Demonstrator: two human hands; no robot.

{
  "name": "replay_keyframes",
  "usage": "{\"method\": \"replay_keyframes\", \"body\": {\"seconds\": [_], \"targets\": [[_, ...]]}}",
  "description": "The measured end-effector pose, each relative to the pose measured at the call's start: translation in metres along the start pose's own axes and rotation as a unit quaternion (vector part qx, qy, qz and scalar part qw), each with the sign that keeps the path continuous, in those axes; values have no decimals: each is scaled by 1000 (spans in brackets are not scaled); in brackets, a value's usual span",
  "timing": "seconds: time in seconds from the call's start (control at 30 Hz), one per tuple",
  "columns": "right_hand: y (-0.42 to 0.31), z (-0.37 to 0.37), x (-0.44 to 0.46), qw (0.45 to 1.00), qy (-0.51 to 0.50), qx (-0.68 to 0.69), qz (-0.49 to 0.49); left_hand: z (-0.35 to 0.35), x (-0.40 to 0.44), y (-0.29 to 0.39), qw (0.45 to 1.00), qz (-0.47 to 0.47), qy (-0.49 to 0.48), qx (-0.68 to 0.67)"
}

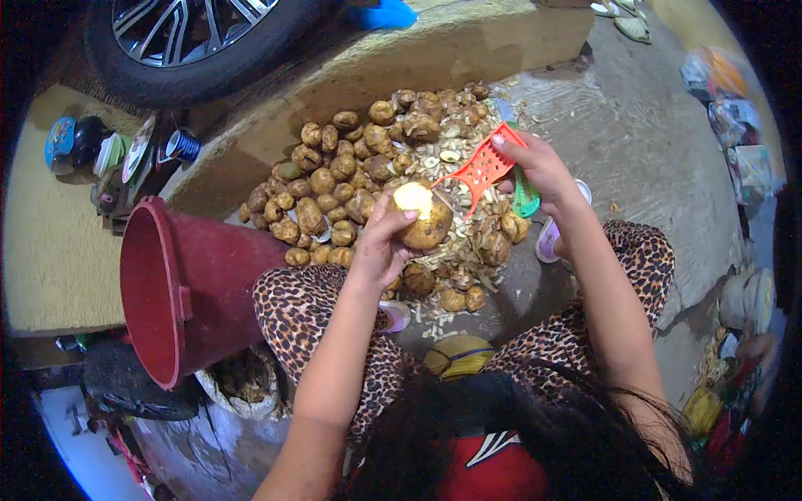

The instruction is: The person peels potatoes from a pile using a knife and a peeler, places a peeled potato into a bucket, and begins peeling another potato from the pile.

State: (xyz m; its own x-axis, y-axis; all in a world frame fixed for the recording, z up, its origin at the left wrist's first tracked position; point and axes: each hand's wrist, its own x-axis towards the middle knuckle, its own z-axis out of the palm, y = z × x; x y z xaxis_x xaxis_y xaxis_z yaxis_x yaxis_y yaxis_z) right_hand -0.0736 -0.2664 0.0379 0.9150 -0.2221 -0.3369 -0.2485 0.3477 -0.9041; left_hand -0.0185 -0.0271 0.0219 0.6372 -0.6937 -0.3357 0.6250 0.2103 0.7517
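Orange peeler (487, 169) in right hand (543, 171), potato (423, 219) in left (386, 240)

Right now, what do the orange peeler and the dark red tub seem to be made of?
Orange peeler: likely smooth plastic, going by its bright, even colour and cut-out holes.
Dark red tub: probably plastic, fairly dull; its thick rim looks moulded, though I can't be certain.
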Motion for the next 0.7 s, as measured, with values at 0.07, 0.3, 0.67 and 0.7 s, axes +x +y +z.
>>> {"method": "replay_keyframes", "body": {"seconds": [0.07, 0.3, 0.67, 0.7], "targets": [[3, 2, 1, 1000, 8, -5, -15, 2, 0, -1, 1000, -1, -12, -5], [2, 15, -3, 998, -40, -35, -36, 14, -6, 4, 998, -9, 9, 60], [-9, -27, 7, 984, 102, -85, -120, 6, -12, 0, 986, 80, -87, 115], [-15, -33, 10, 977, 143, -72, -143, 7, -13, 1, 983, 91, -109, 116]]}}
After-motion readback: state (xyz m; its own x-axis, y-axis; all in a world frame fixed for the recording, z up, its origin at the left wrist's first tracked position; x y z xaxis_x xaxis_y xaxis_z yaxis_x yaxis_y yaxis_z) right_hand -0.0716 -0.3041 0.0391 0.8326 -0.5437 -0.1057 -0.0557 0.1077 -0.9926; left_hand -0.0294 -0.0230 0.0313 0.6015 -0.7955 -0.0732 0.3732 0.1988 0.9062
